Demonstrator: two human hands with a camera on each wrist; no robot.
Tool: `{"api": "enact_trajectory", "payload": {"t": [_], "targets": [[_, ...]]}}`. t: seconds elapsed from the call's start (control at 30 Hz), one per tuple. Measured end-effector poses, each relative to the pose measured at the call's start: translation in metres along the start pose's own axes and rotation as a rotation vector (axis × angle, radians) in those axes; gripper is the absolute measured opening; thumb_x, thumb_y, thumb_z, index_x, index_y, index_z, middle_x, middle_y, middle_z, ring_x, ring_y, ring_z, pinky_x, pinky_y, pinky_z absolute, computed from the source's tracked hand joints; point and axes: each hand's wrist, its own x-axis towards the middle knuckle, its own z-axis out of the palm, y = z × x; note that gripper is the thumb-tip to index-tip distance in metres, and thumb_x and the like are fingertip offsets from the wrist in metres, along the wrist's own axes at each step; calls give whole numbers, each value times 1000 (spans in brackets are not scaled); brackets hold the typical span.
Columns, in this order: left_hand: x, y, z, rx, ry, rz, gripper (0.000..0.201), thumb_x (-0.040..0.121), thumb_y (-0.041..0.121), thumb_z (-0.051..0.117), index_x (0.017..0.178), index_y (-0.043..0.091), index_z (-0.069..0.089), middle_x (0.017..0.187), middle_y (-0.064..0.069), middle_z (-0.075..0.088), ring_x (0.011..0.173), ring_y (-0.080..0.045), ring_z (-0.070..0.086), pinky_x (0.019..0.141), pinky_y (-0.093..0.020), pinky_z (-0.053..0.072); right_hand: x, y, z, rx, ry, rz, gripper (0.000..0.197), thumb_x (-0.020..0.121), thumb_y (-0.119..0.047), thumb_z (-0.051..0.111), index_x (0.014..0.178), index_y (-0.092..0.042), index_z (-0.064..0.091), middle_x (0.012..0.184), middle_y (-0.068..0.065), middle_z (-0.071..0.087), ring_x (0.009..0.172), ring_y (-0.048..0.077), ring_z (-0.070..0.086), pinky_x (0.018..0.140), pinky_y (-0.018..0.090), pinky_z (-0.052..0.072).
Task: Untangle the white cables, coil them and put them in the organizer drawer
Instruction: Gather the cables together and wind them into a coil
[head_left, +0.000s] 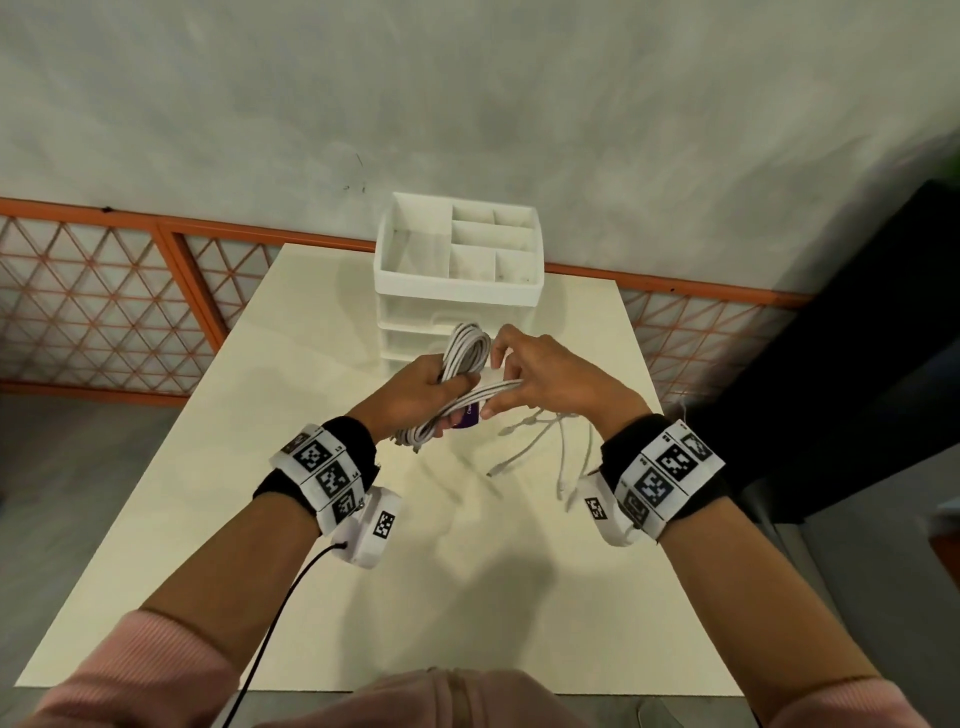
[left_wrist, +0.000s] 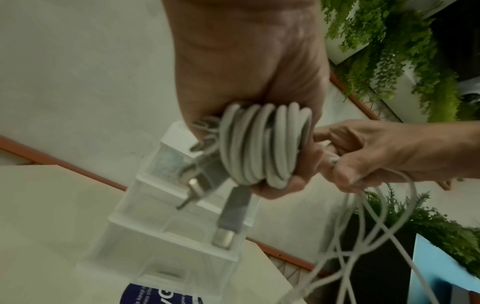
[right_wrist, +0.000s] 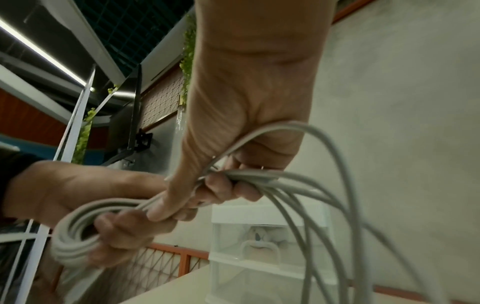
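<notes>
Head view: your left hand (head_left: 423, 382) grips the coil (head_left: 466, 353); right hand (head_left: 540, 376) pinches loose strands (head_left: 498, 388) trailing toward the counter's right edge.

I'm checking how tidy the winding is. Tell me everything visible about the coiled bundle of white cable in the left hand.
The coiled bundle of white cable is smooth, round, rubbery-looking cord wound into several tight, roughly parallel loops. The left hand grips it above the cream table, fingers curled round the loops. Metal-tipped connectors hang beneath. Loose strands run to the right hand, which pinches them.
</notes>
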Motion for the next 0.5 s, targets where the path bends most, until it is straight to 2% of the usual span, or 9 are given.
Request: {"api": "enact_trajectory", "payload": {"t": [0.07,0.13,0.17,0.23,0.3,0.4,0.5], "targets": [[-1,0,-3,-31,-11,0,28,98,24,49,72,14,53,51,-2,52,39,-13,45,40,-22,41,0,2,-6,-48,-46,16,31,69,-37,81,81,-18,60,66,-5,56,58,9,49,56,24,37],[0,-1,-5,-104,-42,-1,28,97,25,50,73,13,53,50,-1,49,39,-13,42,42,-23,39,-1,4,-12,-71,-87,45,27,72,-46,76,66,-25,61,59,-7,55,57,9,48,58,25,34],[-1,-2,-6,-148,-56,-3,28,97,27,51,74,12,54,50,-1,47,39,-13,39,43,-23,38,-2,5,-14,-61,-105,53,28,74,-48,73,64,-26,60,57,-8,55,57,8,49,59,25,35],[-1,-6,-7,-191,-72,-4,31,96,32,51,72,13,53,52,-2,45,40,-13,37,44,-23,37,-4,3,-18,-26,-125,53,30,79,-49,69,67,-23,60,52,-9,54,54,5,50,58,22,37],[-3,-7,-3,-186,-72,-12,37,94,42,49,71,14,52,53,-2,44,40,-12,38,44,-23,38,-5,-1,-20,37,-118,38,34,82,-48,65,68,-17,61,50,-10,47,51,7,45,56,21,39],[-6,-5,2,-205,-81,-28,46,93,53,40,78,11,51,55,-3,45,40,-11,37,47,-23,39,-6,-9,-23,119,-87,-9,36,86,-42,63,64,-14,60,41,-12,39,43,4,33,46,12,29],[-10,0,3,-236,-107,-30,59,90,61,33,81,6,52,53,-3,45,40,-12,35,49,-25,40,-4,-14,-26,203,-27,-38,35,85,-36,66,61,-11,62,41,-11,38,43,4,29,45,10,26]]}}
